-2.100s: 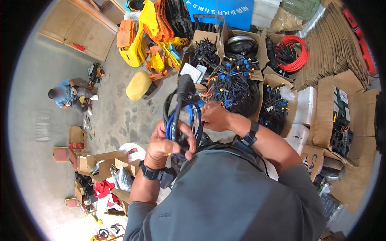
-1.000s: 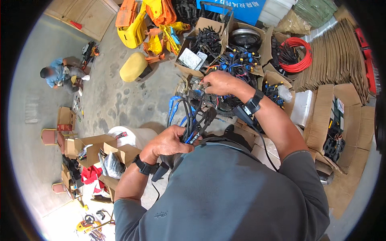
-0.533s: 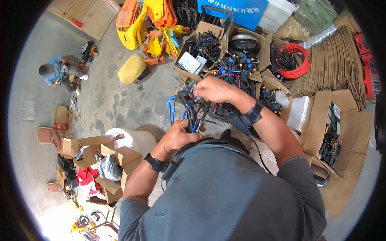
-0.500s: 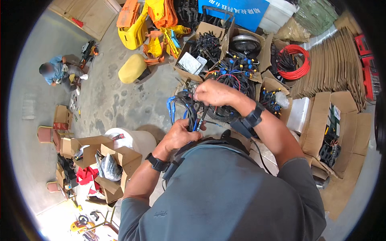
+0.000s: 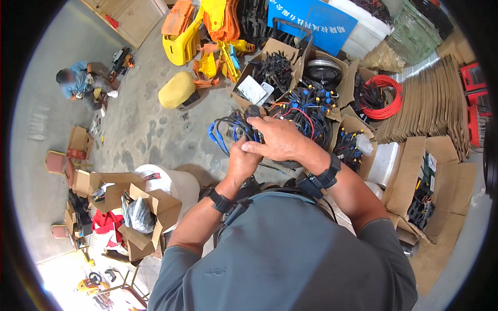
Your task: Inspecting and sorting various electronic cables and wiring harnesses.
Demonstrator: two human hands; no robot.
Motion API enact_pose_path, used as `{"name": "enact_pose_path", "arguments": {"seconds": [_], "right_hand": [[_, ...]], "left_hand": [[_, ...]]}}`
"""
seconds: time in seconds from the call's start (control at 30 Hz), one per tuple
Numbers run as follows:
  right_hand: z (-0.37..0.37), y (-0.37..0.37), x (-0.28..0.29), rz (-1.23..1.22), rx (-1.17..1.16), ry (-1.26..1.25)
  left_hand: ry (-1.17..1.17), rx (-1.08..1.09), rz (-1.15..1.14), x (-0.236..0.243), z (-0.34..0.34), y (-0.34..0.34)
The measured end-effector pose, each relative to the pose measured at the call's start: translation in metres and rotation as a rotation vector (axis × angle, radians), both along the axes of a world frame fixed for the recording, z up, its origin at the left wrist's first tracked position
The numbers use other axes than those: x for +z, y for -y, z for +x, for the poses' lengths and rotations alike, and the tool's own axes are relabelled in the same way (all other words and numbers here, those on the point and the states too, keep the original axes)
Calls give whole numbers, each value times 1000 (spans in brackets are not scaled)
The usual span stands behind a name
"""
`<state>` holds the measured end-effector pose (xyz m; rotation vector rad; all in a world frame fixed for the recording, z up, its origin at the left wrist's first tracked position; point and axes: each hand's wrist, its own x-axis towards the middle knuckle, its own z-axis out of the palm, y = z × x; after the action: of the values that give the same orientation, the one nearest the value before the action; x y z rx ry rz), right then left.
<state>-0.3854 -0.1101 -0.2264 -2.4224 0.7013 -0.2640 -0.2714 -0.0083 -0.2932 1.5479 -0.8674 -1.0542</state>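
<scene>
A looped bundle of black and blue cables [image 5: 220,136] is held up in front of me, its blue-sleeved loops hanging out to the left. My left hand [image 5: 244,159] is closed around the bundle from below. Across its top lies my right hand [image 5: 280,139], fingers bent over the cables and thumb close to the left hand's knuckles. The two hands touch or nearly touch, and they hide the middle of the bundle. Just beyond them is a heap of wiring harnesses [image 5: 314,106] with blue and yellow connectors.
Open cartons hold black parts [image 5: 275,67] and a wheel [image 5: 324,70]. A red cable coil [image 5: 384,98] and stacked flat cardboard [image 5: 425,103] are at right. A yellow seat [image 5: 178,90] and white bucket [image 5: 181,189] stand left. A person [image 5: 80,80] sits far left.
My right hand has come down and left onto the cable bundle, meeting my left hand, which has risen slightly. The bundle's loops have swung left. The whole view has shifted a little.
</scene>
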Motion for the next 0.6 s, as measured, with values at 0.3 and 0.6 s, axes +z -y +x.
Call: {"name": "enact_pose_path", "arguments": {"seconds": [0.3, 0.6], "right_hand": [[19, 19, -22, 111, 4, 296], [7, 39, -17, 242, -4, 209]], "left_hand": [[261, 111, -119, -20, -14, 25], [249, -206, 37, 16, -10, 21]]}}
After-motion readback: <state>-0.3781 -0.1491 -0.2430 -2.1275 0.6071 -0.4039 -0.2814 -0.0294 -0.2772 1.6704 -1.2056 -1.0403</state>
